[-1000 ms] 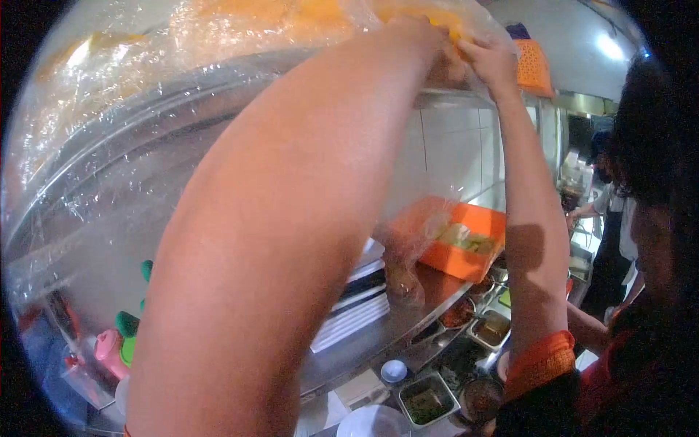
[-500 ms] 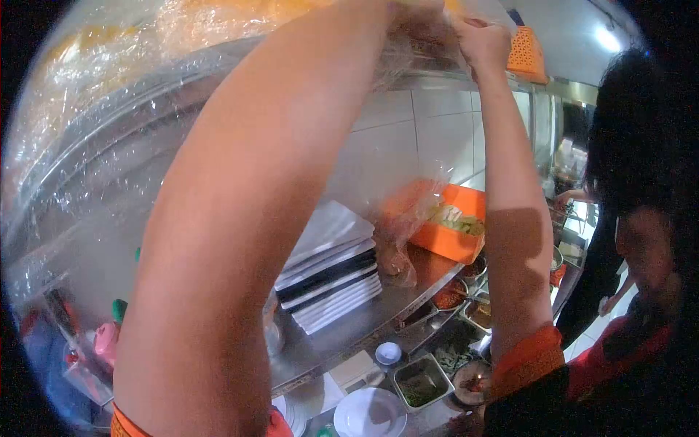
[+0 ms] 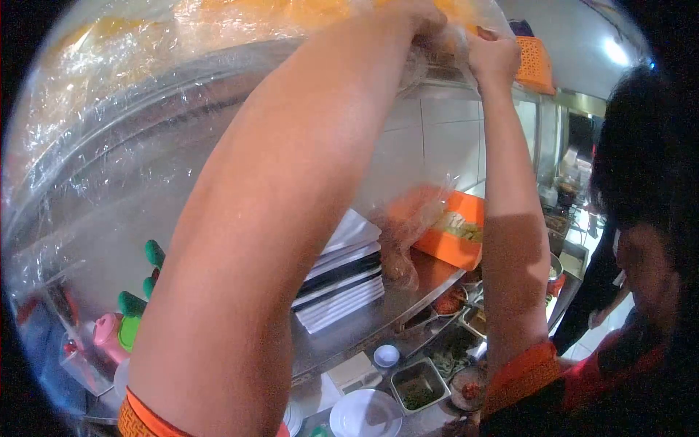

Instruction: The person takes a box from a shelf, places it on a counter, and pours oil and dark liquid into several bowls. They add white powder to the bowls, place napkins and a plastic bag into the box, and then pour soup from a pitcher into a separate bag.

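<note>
Apparently, step is handling of plastic [image 3: 95, 54], high above surface [image 3: 336, 349]. Right hand [image 3: 495, 60] pinches plastic; left hand [image 3: 428, 20] close beside, its grip unclear. Next move probably calls for firm fingers.

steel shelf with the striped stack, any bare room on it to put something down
The steel shelf has a bare strip between the striped stack and the front edge, reaching right toward the clear bag. It is crowded where that bag meets the orange bin, and below the shelf, with a white plate, small bowl and steel tub.
</note>
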